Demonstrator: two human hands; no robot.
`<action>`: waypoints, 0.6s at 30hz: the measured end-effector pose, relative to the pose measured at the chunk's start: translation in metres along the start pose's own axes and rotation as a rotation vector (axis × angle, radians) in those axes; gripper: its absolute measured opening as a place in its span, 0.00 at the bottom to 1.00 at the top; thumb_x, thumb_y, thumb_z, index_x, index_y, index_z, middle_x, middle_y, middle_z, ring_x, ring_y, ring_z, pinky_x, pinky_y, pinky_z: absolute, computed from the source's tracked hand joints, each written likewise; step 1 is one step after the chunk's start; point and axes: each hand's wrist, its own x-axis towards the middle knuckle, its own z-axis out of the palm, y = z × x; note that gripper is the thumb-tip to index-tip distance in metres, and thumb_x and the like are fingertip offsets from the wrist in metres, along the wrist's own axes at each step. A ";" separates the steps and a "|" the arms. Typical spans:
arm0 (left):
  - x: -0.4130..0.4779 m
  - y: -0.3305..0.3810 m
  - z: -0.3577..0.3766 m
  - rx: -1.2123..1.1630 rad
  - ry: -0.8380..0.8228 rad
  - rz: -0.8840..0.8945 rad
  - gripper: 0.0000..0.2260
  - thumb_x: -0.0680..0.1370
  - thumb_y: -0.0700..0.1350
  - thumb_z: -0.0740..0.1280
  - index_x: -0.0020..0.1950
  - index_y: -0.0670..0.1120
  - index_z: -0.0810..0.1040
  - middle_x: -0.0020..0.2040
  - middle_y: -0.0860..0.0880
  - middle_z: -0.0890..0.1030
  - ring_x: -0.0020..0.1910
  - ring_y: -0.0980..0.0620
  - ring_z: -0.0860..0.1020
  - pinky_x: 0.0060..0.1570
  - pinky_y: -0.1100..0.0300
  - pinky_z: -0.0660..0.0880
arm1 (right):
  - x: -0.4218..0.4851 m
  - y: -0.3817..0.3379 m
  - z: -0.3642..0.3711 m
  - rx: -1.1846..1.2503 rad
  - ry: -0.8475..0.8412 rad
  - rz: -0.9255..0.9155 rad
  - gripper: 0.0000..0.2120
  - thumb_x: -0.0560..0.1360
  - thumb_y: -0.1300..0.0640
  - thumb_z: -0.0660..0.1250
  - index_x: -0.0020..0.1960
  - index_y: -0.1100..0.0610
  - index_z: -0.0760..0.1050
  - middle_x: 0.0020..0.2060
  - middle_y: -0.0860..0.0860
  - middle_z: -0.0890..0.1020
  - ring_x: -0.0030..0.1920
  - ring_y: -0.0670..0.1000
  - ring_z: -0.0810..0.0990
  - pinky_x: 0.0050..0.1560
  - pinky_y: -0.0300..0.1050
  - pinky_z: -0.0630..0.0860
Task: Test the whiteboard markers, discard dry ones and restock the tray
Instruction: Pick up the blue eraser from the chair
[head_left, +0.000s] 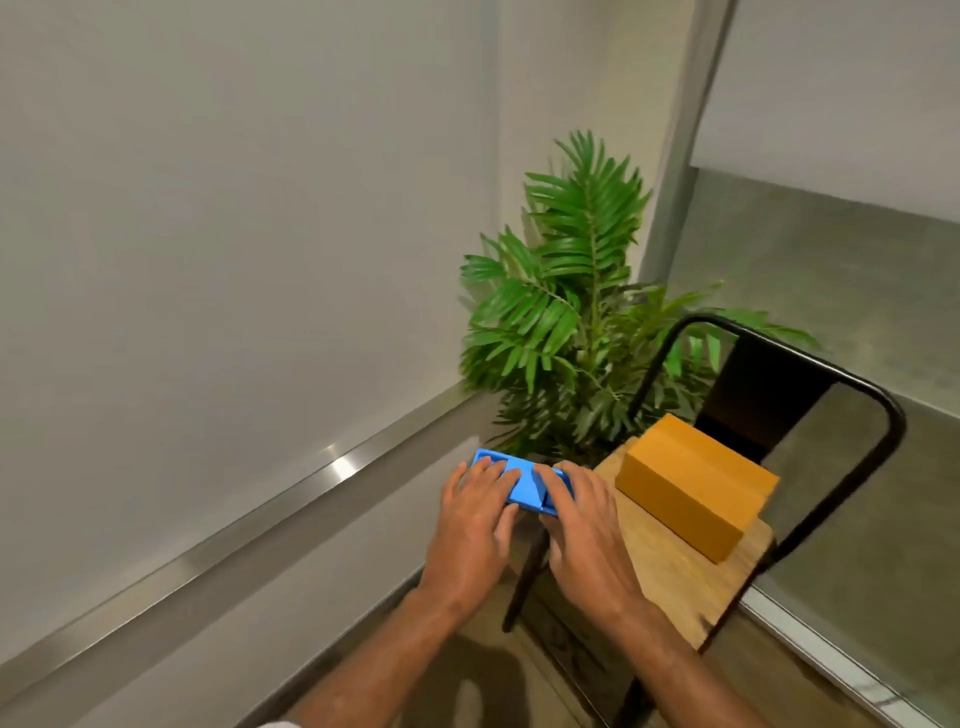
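Note:
A blue plastic tray (521, 483) with compartments is held in the air by both hands, just left of a chair. My left hand (475, 514) grips its left part, fingers over the top. My right hand (576, 519) grips its right part the same way. What lies inside the tray is hidden by my fingers. No markers show. A large whiteboard (234, 234) fills the left, with its metal ledge (311, 488) running along the bottom edge.
A wooden-seat chair (675, 571) with a black metal frame stands at the right, bearing an orange-brown cardboard box (691, 486). A green potted plant (576, 312) stands in the corner behind it. A glass wall runs along the right.

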 end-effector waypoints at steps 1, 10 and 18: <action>-0.006 -0.003 -0.012 0.010 0.014 -0.016 0.19 0.80 0.42 0.71 0.72 0.48 0.76 0.71 0.50 0.77 0.75 0.53 0.70 0.80 0.56 0.52 | 0.000 -0.013 0.001 0.009 -0.007 -0.021 0.33 0.71 0.66 0.70 0.73 0.53 0.64 0.67 0.51 0.66 0.68 0.52 0.64 0.70 0.48 0.67; -0.089 -0.052 -0.131 0.058 0.200 -0.250 0.20 0.81 0.42 0.69 0.74 0.49 0.75 0.74 0.50 0.75 0.76 0.54 0.64 0.78 0.59 0.54 | -0.009 -0.148 0.044 0.154 -0.088 -0.234 0.32 0.74 0.65 0.68 0.74 0.51 0.62 0.66 0.51 0.67 0.67 0.51 0.65 0.67 0.44 0.66; -0.185 -0.118 -0.237 0.134 0.298 -0.410 0.20 0.81 0.40 0.69 0.73 0.47 0.76 0.73 0.50 0.75 0.77 0.52 0.66 0.77 0.54 0.62 | -0.040 -0.287 0.109 0.312 -0.175 -0.391 0.30 0.74 0.67 0.69 0.73 0.54 0.65 0.64 0.51 0.69 0.65 0.51 0.67 0.65 0.50 0.73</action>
